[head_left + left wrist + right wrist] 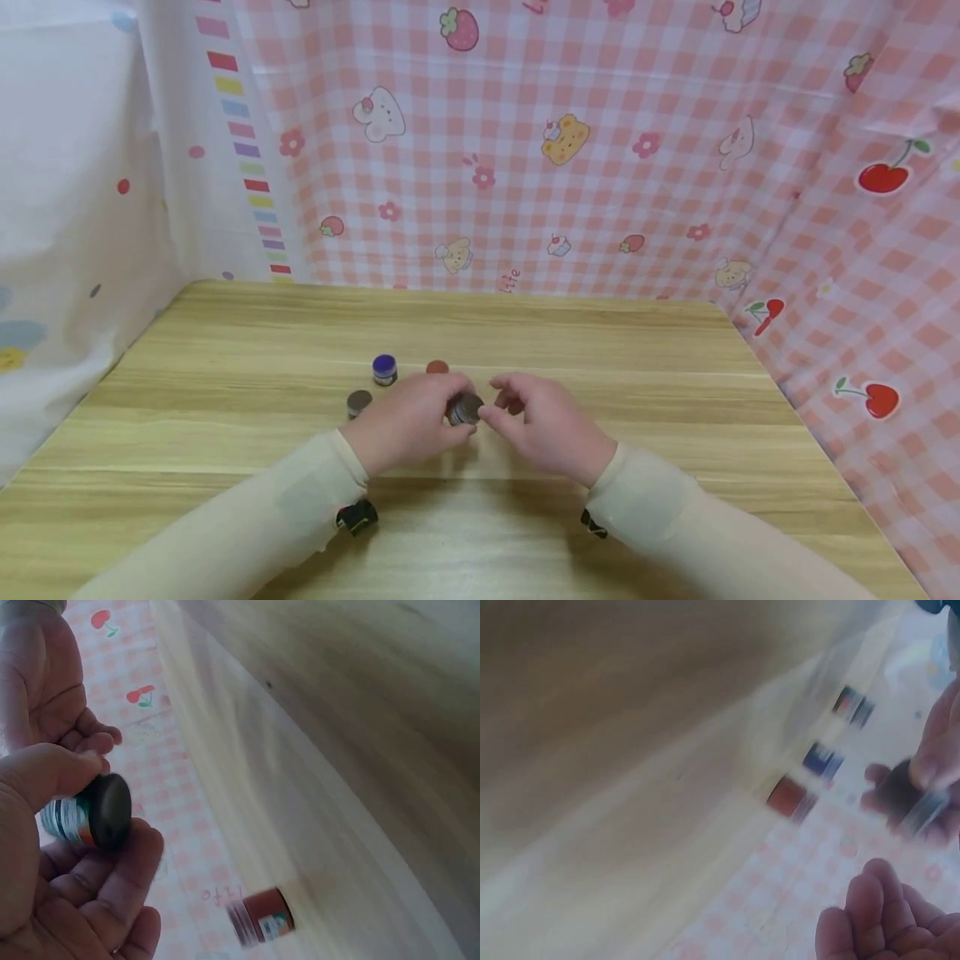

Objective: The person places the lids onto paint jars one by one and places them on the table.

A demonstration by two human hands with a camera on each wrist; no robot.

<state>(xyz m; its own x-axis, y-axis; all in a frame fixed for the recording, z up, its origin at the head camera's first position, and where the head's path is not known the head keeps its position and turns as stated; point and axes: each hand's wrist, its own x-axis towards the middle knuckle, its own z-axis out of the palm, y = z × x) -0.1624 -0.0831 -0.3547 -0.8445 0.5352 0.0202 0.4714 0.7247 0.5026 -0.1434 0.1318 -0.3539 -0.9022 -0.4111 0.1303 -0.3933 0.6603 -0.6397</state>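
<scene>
In the head view my left hand (412, 417) holds a small round jar (468, 408) with a dark face, tilted above the table. The left wrist view shows that jar (112, 814) pinched between thumb and fingers, its dark end outward and a green and orange label on its side. My right hand (551, 425) is just to the right of the jar, fingers loosely bent. From the right wrist, the right hand's fingers (877, 900) appear apart from the jar (911, 795), with nothing in them.
Beyond the left hand stands a red-brown jar (437, 367). A blue-purple jar (385, 370) is to its left, and a dark-topped jar (359, 402) sits nearer, beside the left hand. The wooden table (600, 333) meets a pink checked cloth (510, 192) at the back.
</scene>
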